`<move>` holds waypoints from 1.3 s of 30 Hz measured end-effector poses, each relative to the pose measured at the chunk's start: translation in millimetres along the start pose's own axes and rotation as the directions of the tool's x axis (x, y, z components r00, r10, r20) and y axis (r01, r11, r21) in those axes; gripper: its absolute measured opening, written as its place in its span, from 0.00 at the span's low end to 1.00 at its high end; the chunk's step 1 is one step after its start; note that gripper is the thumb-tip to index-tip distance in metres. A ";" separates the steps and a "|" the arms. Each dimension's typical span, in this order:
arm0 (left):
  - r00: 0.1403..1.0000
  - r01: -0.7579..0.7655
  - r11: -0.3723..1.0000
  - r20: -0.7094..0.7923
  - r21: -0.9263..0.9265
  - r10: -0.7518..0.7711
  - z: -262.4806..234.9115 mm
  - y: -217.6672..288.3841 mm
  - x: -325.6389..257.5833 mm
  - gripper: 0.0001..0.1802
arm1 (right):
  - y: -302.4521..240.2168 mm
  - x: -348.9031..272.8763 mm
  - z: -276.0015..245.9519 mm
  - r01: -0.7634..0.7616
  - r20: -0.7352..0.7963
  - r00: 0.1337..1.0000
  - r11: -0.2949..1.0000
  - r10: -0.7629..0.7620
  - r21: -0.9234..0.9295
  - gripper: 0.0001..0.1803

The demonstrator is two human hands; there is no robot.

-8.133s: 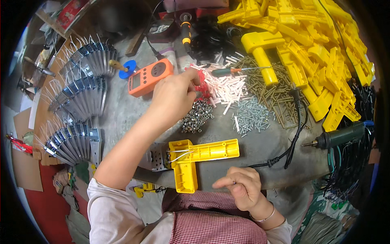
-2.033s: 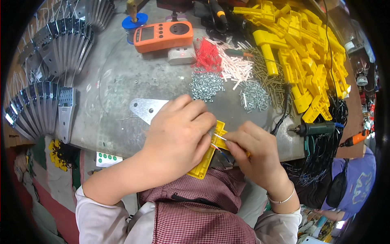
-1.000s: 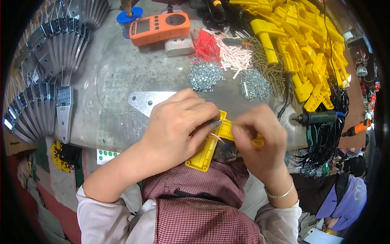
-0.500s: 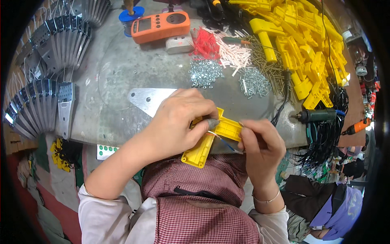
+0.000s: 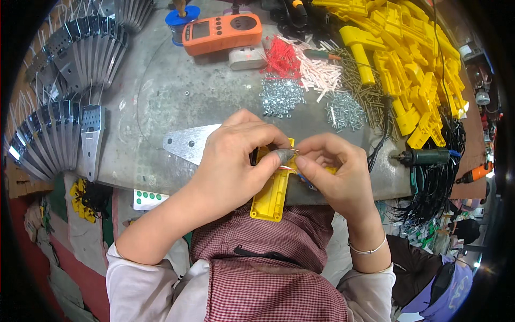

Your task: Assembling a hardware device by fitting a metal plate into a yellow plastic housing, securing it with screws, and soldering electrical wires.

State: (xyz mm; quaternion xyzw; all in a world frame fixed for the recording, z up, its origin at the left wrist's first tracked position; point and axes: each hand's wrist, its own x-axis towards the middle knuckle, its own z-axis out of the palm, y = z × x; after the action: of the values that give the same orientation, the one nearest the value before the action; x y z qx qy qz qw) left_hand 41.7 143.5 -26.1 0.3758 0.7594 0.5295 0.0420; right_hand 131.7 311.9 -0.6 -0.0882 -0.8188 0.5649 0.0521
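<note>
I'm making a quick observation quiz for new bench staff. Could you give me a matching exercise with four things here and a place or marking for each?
1. Orange meter
2. Dark green power tool
3. Yellow housing
4. White card

A. Partly behind the left hand and right hand
B. Marked with green dots
C. Beside the blue spool
D. At right, beside dark cables

Pairs: 1-C, 2-D, 3-A, 4-B

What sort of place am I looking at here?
Probably a small assembly workshop: a heap of yellow plastic housings, fanned rows of metal plates and a pile of small silver screws share one workbench.
</note>
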 end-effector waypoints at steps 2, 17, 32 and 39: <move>1.000 -0.030 0.999 -0.004 0.021 0.030 -0.5 -1.0 0.2 0.10 | -1.5 0.9 0.7 0.018 0.008 1.000 1.000 -0.018 -0.024 0.06; 0.971 -0.234 0.972 0.046 0.024 0.233 -5.1 -6.4 3.7 0.12 | -15.1 17.7 -17.6 -0.291 0.274 0.925 0.955 0.265 0.061 0.05; 0.993 -0.050 0.998 0.103 -0.027 0.052 -16.9 1.3 4.5 0.08 | -13.9 -3.8 -1.6 0.057 -0.007 0.998 0.964 -0.060 -0.259 0.16; 0.992 -0.041 0.999 0.115 -0.009 0.042 -13.0 6.4 2.6 0.13 | 1.6 -29.9 -5.2 0.134 -0.019 0.989 0.945 -0.146 -0.297 0.15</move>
State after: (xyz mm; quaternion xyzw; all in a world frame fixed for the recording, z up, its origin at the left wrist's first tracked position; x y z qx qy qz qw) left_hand 37.2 136.0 -14.3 0.4214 0.7459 0.5102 0.0760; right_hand 162.0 311.2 0.2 -0.0481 -0.8969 0.4293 0.0948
